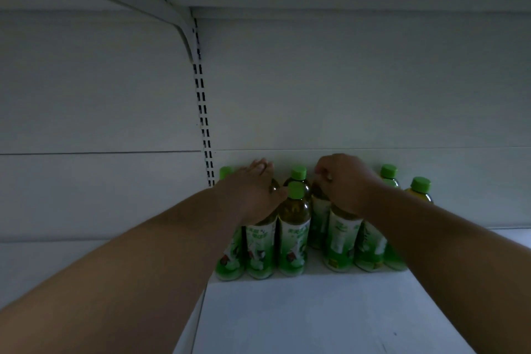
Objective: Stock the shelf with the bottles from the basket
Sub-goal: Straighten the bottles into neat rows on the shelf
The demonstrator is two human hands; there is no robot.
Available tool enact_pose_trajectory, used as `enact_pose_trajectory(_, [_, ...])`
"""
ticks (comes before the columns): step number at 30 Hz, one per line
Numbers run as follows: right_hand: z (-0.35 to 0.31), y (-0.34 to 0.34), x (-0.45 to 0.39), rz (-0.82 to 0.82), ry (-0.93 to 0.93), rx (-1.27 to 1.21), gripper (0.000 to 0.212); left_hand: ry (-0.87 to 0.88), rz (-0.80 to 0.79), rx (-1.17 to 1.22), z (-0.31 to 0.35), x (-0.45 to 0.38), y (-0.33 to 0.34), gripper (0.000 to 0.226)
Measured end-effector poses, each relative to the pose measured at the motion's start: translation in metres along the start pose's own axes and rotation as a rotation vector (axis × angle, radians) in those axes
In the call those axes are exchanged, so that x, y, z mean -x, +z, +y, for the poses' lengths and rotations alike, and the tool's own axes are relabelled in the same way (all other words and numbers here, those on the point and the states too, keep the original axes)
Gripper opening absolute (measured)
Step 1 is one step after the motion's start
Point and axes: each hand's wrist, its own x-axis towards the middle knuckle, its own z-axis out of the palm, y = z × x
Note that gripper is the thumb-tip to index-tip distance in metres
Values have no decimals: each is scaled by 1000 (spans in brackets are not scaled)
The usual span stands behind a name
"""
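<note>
Several green-capped tea bottles with green and white labels stand in a cluster at the back of the white shelf. My left hand grips the top of a bottle in the left part of the cluster, covering its cap. My right hand is curled over the top of another bottle to the right, hiding that cap too. A free-standing bottle rises between my hands. The basket is out of view.
The shelf's white back panel is close behind the bottles, with a slotted upright to their left. An upper shelf and its bracket hang overhead. One bottle stands apart at the far right.
</note>
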Motion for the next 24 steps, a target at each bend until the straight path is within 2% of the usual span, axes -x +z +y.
enact_pose_trajectory(2, [12, -8, 2, -16, 33, 96, 23, 56, -11, 37, 14, -7, -1, 73])
enact_pose_trajectory(5, [26, -13, 6, -89, 96, 229, 21, 100, -32, 85, 33, -14, 2, 71])
enact_pose_trajectory(8, [32, -10, 11, -173, 131, 240, 25, 71, -42, 81, 38, -19, 8, 71])
enact_pose_trajectory(11, [35, -3, 11, -152, 110, 261, 27, 25, -55, 101, 38, -24, 11, 73])
enact_pose_trajectory(20, [18, -3, 6, -76, 44, 72, 24, 18, -74, 98, 41, -28, 11, 70])
enact_pose_trajectory(24, [15, 5, 3, -97, 51, 50, 26, 22, -58, 104, 41, -25, 11, 69])
